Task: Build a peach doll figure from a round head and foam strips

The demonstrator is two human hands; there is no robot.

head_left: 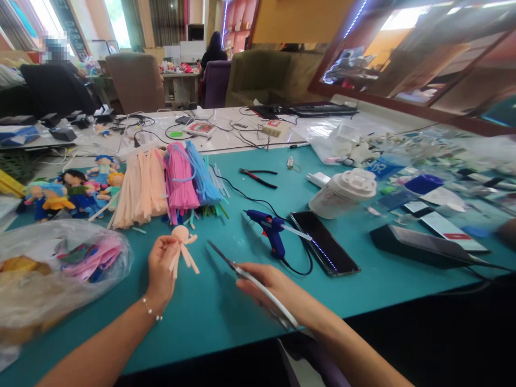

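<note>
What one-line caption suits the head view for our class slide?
Left hand holding a peach figure, right hand holding a slender pointed tool, over a teal surface.

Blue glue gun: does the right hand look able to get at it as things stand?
Probably yes: only teal tabletop shows between the right hand and the nearby glue gun, though the scissors in hand would likely need setting down first.

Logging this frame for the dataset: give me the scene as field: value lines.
surface: teal tabletop
left grip: peach figure, round head, strip limbs
right grip: scissors-like tool, tip apart from figure
behind figure: peach bundle, pink bundle, blue bundle
beyond right grip: glue gun, phone, lidded cup
far left: dolls, plastic bag
</note>
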